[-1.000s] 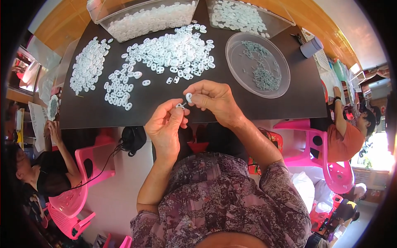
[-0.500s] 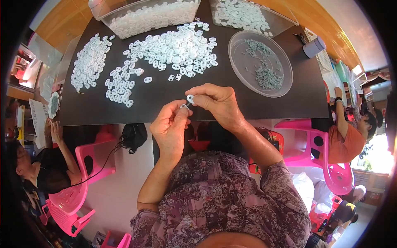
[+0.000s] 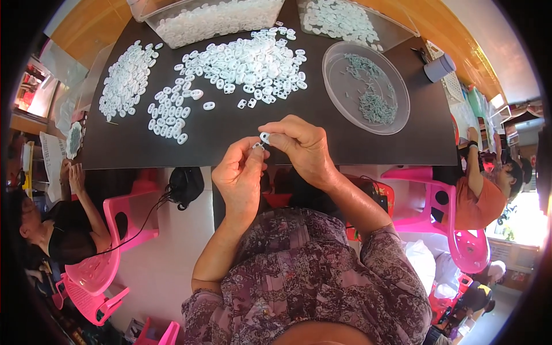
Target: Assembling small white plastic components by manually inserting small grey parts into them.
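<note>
Both hands meet just above the near edge of the dark table. My left hand (image 3: 239, 183) is closed, its thumb and fingers pinching a small white plastic piece (image 3: 258, 146). Right beside it, my right hand (image 3: 303, 147) pinches another white plastic piece (image 3: 264, 137) with a hole in it between thumb and forefinger. The two pieces are almost touching, with a thin dark bit between them too small to name. Loose white two-holed oval pieces (image 3: 247, 64) lie heaped beyond my hands. To the right sits a round clear tray (image 3: 341, 102) of small grey-green pins (image 3: 376, 109).
More white ovals are piled at the left (image 3: 125, 80) and in a smaller group (image 3: 169, 115). Two clear bins (image 3: 167, 37) of white pieces stand at the back. A grey cylindrical container (image 3: 439, 68) is at the right. Two people sit on pink chairs (image 3: 118, 230) at either side.
My hands have drawn slightly closer together, and less of the thin dark bit shows between the two white pieces. The whole view has shifted a little.
</note>
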